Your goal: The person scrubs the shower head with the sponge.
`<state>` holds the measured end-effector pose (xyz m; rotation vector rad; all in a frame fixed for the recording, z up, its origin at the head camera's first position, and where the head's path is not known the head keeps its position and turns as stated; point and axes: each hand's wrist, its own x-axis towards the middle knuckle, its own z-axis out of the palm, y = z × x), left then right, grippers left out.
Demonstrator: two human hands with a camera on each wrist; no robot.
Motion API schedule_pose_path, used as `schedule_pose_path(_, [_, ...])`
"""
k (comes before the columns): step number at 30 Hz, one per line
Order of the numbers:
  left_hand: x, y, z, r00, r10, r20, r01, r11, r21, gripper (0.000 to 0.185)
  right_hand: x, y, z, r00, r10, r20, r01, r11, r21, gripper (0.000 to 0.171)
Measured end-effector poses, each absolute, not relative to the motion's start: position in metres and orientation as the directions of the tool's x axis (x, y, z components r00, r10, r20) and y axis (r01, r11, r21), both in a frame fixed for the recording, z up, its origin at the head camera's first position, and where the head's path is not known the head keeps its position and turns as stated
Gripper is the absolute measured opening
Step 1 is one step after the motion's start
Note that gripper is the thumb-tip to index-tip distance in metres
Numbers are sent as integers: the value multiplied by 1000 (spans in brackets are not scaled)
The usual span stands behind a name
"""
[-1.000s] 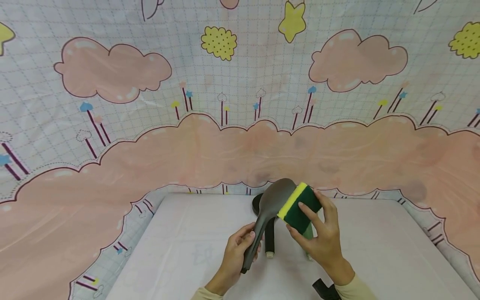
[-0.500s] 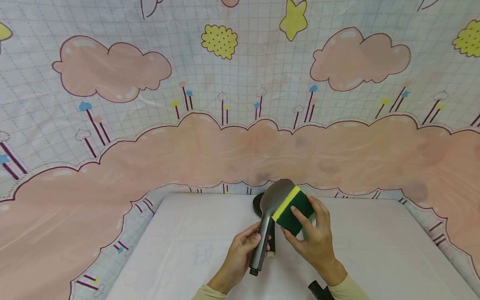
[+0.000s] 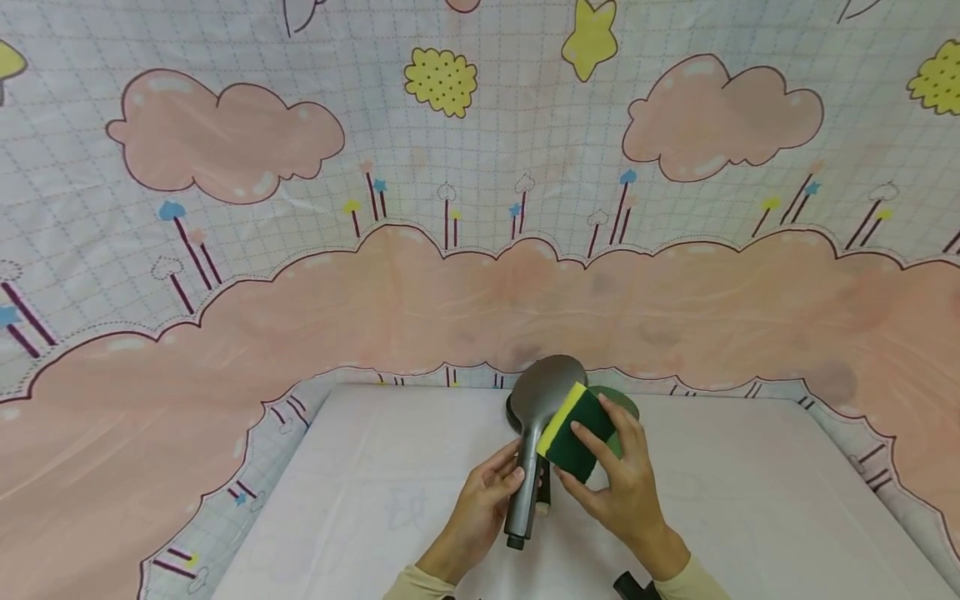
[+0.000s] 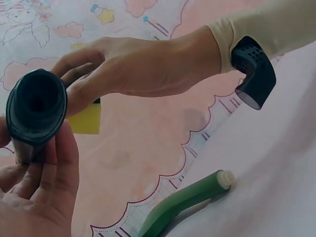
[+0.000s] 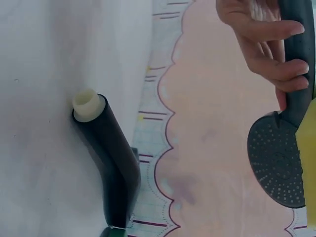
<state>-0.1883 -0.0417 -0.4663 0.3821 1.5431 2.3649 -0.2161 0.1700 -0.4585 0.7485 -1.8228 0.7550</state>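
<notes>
Above the table, left hand (image 3: pixel 480 504) grips grey shower head (image 3: pixel 547 387) (nozzle holes show only right-wrist), right hand (image 3: pixel 622 487) pinching sponge (image 3: pixel 570 433).

White surface (image 3: pixel 390 500) against a cartoon-cloud backdrop.
A black shower head (image 5: pixel 111 168) and a green shower head (image 4: pixel 182 202) lie on it.

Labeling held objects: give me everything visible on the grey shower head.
The grey shower head looks like matte dark plastic: an oval head on a hollow handle. Its face, dotted with fine spray holes, points away from the person. The left hand grips the handle and holds it raised; the sponge in the right hand presses on its back.
</notes>
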Motion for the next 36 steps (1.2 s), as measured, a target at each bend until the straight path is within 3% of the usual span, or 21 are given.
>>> schedule_pose_path(24, [-195, -39, -465, -902, 431, 30, -155, -386, 910, 59, -203, 165, -467, -394, -269, 879, -859, 447, -249, 56])
schedule_pose_path(36, [-197, -38, -465, -917, 397, 30, -159, -433, 887, 58, -193, 168, -468, -507, -342, 791, -824, 461, -329, 56])
